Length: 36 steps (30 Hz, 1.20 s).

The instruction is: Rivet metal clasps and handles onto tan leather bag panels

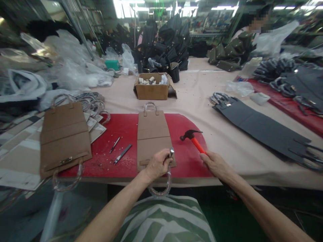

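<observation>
My left hand point(158, 164) is closed round a small silver metal tool point(172, 152), over the lower right part of a tan leather bag panel point(153, 129). That panel lies on a red mat point(186, 161), and its plastic-wrapped handle point(161, 193) hangs past the table's front edge. To the right, my right hand point(215, 163) grips a claw hammer point(198, 144) by its orange handle, the black head raised and pointing up and left, apart from the panel. A slim pen-like tool point(114, 145) and a flat grey tool point(122, 154) lie left of the panel.
Another tan bag panel point(64, 134) rests on stacked pieces at left. Behind the mat stands a cardboard box point(152, 91). Dark grey panels point(262, 129) lie at right. Black bags point(164, 43) and plastic wrap point(75, 67) are piled farther back; a person point(252, 28) is at the back right.
</observation>
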Available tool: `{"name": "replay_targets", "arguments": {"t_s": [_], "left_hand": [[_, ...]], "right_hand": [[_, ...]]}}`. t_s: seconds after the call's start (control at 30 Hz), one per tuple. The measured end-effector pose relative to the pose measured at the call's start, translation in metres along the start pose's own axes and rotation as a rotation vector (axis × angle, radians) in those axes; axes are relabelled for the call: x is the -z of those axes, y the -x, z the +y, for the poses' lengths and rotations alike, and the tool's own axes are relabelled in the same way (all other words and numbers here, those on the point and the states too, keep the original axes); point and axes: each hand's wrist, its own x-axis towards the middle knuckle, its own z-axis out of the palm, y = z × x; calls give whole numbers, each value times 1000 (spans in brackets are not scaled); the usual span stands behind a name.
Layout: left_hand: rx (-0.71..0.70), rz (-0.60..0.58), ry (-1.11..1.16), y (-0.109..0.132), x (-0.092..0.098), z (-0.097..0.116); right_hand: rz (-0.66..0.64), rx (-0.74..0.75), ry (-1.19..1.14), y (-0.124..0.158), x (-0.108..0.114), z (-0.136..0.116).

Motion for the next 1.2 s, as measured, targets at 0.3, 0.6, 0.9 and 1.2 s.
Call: {"name": "replay_targets", "arguments": {"t_s": [0.3, 0.6, 0.9, 1.2], "left_hand": [[75, 36, 17, 3, -8, 0], [527, 396, -82, -10, 98, -10], [959, -80, -1090, 32, 195, -41], [71, -265, -769, 46, 102, -3]], "right_hand": [[282, 460, 303, -4, -74, -41], [174, 418, 431, 5, -98, -59], [226, 483, 319, -8, -100, -65], [-13, 789, 610, -39, -94, -81]]}}
